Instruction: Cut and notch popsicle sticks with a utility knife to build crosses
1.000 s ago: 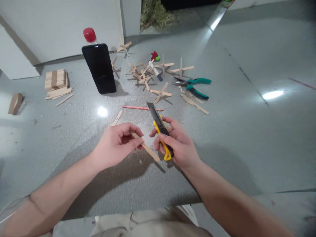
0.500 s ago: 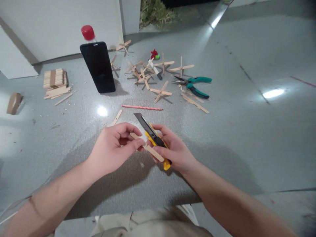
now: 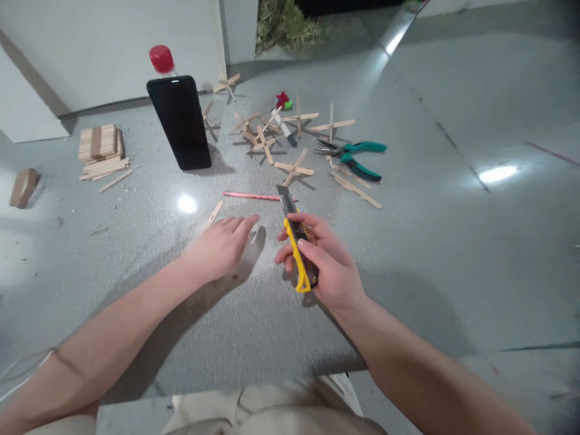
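Observation:
My right hand (image 3: 324, 257) holds a yellow and black utility knife (image 3: 296, 251), its blade extended and pointing away from me over the pencil. My left hand (image 3: 220, 248) is low over the table, palm down and slightly blurred, with thumb and fingers apart. Just beyond its knuckles lies a wooden craft stick (image 3: 216, 211), partly covered by the hand. What is under the left palm is hidden. A pink pencil (image 3: 251, 195) lies across the table beyond both hands.
A black phone (image 3: 181, 124) leans against a red-capped bottle (image 3: 162, 59). Crossed craft sticks (image 3: 296, 168), teal-handled pliers (image 3: 357, 158) and a white tube (image 3: 283, 127) lie at the back. A bundle of craft sticks (image 3: 99, 144) is at left.
My hands have moved apart. The craft stick held between them is out of sight. My left hand has shifted left onto the table side; the knife has turned more upright and moved right.

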{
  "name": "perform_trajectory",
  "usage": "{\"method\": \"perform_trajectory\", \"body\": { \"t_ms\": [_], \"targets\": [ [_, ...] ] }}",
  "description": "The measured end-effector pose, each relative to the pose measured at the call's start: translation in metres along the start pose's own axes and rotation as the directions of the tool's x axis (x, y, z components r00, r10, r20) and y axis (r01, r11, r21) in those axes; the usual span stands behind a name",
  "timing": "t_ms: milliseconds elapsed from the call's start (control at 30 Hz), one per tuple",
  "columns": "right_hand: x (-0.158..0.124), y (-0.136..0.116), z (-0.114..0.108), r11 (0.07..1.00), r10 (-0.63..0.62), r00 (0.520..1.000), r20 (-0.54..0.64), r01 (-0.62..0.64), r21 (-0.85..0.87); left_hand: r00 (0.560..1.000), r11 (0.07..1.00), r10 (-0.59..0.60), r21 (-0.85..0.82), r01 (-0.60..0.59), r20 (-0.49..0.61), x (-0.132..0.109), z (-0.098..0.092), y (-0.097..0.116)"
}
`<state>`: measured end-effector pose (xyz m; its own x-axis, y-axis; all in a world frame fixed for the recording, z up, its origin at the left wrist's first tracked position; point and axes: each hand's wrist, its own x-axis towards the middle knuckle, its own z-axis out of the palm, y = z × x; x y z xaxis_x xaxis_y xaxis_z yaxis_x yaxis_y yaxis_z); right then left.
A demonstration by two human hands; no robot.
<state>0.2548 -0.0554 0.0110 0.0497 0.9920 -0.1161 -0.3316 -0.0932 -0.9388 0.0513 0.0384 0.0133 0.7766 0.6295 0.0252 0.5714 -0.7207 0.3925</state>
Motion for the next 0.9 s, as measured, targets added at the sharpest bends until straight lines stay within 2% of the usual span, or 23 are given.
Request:
{"method": "perform_trajectory", "body": {
  "t_ms": [167, 267, 400, 467, 533, 667, 733, 800, 867, 900],
  "targets": [
    [0.004, -0.002, -0.004, 0.995, -0.073, 0.997, -0.008, 0.073, 0.073, 0.991, 0.989, 0.103, 0.117, -0.093, -0.08, -0.007, -0.01, -0.011],
    [0.005, 0.0, -0.005, 0.973, -0.203, 0.979, -0.031, 0.199, -0.114, 0.975, 0.969, 0.212, 0.143, -0.202, -0.063, -0.022, -0.015, -0.011],
    [0.003, -0.001, -0.006, 0.851, -0.362, 0.931, -0.047, 0.31, -0.424, 0.944, 0.935, 0.318, 0.195, -0.298, -0.084, -0.036, -0.006, -0.004],
    [0.002, -0.004, -0.004, 0.705, -0.442, 0.896, 0.034, 0.371, -0.604, 0.933, 0.923, 0.345, 0.217, -0.318, -0.099, -0.038, 0.0, -0.001],
    [0.001, -0.009, 0.0, 0.552, -0.472, 0.869, 0.146, 0.42, -0.72, 0.926, 0.919, 0.359, 0.218, -0.329, -0.115, -0.039, 0.004, 0.0],
    [0.002, -0.023, 0.01, 0.466, -0.391, 0.89, 0.236, 0.413, -0.783, 0.921, 0.927, 0.362, 0.163, -0.338, -0.144, -0.04, 0.002, -0.006],
    [0.006, -0.031, 0.013, 0.334, -0.33, 0.853, 0.403, 0.505, -0.796, 0.931, 0.941, 0.334, 0.106, -0.321, -0.148, -0.036, -0.006, -0.012],
    [0.013, -0.034, 0.012, 0.252, -0.298, 0.794, 0.53, 0.601, -0.759, 0.961, 0.969, 0.248, 0.021, -0.247, -0.125, -0.028, -0.016, -0.018],
    [0.021, -0.032, 0.009, 0.256, -0.3, 0.751, 0.588, 0.657, -0.709, 0.988, 0.989, 0.15, 0.028, -0.148, -0.045, -0.018, -0.025, -0.024],
    [0.025, -0.029, 0.008, 0.279, -0.314, 0.742, 0.592, 0.668, -0.689, 0.987, 0.987, 0.157, 0.035, -0.157, 0.019, -0.012, -0.028, -0.027]
  ]
}}
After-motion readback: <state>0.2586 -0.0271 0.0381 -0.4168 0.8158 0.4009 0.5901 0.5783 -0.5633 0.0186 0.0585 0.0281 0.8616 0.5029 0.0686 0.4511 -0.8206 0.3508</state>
